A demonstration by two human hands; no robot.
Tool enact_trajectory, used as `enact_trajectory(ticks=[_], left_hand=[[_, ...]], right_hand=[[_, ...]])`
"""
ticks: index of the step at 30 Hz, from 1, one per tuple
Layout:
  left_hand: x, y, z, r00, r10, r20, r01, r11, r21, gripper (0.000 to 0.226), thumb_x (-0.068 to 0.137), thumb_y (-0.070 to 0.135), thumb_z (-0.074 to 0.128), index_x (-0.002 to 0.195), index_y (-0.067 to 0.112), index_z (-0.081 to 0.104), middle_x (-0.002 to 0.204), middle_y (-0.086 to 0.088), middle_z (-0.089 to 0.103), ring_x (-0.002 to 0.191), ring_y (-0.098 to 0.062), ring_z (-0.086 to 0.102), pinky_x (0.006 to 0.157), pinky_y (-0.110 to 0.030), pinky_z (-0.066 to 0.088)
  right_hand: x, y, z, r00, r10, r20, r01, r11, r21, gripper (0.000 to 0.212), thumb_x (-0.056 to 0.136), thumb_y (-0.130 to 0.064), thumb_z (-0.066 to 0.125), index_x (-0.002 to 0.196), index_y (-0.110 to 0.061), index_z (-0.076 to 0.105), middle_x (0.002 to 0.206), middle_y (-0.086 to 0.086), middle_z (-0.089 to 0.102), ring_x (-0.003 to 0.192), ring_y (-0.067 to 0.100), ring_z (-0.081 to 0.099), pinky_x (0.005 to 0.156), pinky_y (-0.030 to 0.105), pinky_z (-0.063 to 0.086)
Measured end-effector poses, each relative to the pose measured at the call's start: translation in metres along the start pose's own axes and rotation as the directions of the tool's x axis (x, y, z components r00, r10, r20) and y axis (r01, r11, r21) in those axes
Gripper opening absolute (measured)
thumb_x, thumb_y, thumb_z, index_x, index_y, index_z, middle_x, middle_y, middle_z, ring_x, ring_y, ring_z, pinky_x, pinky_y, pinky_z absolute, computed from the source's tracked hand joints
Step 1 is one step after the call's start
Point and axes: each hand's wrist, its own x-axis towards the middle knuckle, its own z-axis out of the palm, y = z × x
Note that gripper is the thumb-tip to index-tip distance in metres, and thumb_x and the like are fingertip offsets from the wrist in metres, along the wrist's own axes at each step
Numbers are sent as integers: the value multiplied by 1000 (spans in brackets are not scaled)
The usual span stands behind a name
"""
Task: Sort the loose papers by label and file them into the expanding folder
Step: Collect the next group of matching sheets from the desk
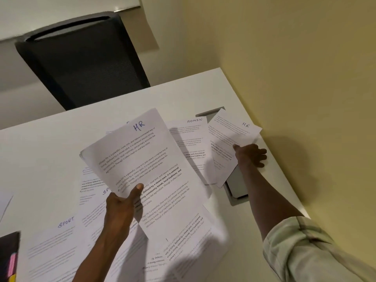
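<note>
Two hands are busy with papers on a white table [50,143]. The left hand [120,206] holds up a small stack of sheets [146,159], with the thumb [136,190] pressed on the front and the other fingers hidden behind. The top sheet of that stack has "HR" written in blue at its top. The right hand [251,154] reaches far out to the table's right edge and pinches another HR sheet [230,137], thumb on top and fingers curled under its side. That sheet lies partly over a grey panel [237,184] set in the table. Just beside it, to the left, lies a sheet marked "ADMIN" [192,143]. More loose papers [53,247] are spread over the near part of the table, and some say "SPORT". A dark folder with coloured tabs [10,259] peeks in at the bottom left corner. A black chair [85,62] stands behind the table. A rolled pale sleeve [301,247] covers the right arm.
</note>
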Motion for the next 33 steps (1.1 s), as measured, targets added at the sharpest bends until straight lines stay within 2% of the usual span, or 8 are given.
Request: enact_trajectory(ticks=[4,7,10,13,16,21,29,33], left_hand=[[8,4,5,1000,12,21,-12,1000,-1,38,86,16,75,120,17,60,106,0,72,99,-23,68,85,-39,54],[12,4,6,999,24,22,-23,1000,-4,45,85,19,76,126,14,60,110,-2,72,101,-24,68,83,-37,54],[14,3,4,999,34,1,-34,999,12,46,84,24,77,127,16,61,111,-1,72,102,-25,68,91,-44,53],[15,3,-1,998,52,-21,-51,998,34,41,85,29,77,122,22,62,108,3,72,100,-23,68,90,-44,53],[11,7,-6,994,84,-67,-77,993,91,36,87,33,75,118,23,60,103,2,70,96,-26,67,87,-45,54],[1,13,-23,989,127,-78,-117,985,126,26,93,24,68,114,18,53,88,6,63,80,-18,62,71,-29,50],[-4,9,-81,997,71,-7,-70,994,89,30,95,25,65,114,3,58,68,-8,60,46,-19,51,39,-23,39],[-8,8,-112,996,61,58,-64,996,54,28,96,22,65,120,10,60,93,-30,67,55,-16,54,44,-20,43]], right_hand=[[7,-4,0,1000,-10,-18,11,998,66,51,85,-44,69,117,-6,55,129,18,45,118,34,44,97,46,39],[8,-2,-3,992,-105,-74,122,953,277,32,88,-32,67,108,-7,65,114,15,64,106,33,60,85,43,51],[-12,-1,-19,961,-222,-165,273,861,429,25,92,-22,63,106,-1,61,105,14,67,96,30,64,72,30,45],[-40,-4,-45,856,-385,-346,503,777,379,21,94,-22,60,103,-3,58,96,11,68,84,28,65,65,28,44],[-71,-5,-74,668,-570,-478,727,635,261,15,96,-23,56,97,-9,55,87,4,69,69,22,65,54,34,53],[-156,-7,-133,422,-808,-412,899,432,73,13,99,-25,54,100,-12,54,86,1,69,62,17,62,50,32,53],[-299,-15,-209,306,-868,-391,948,239,210,6,93,-18,62,91,-12,61,72,-2,64,56,15,49,51,24,34],[-347,-22,-202,329,-880,-343,922,219,320,14,89,-21,68,82,-12,61,63,-5,55,52,9,37,49,19,27]])
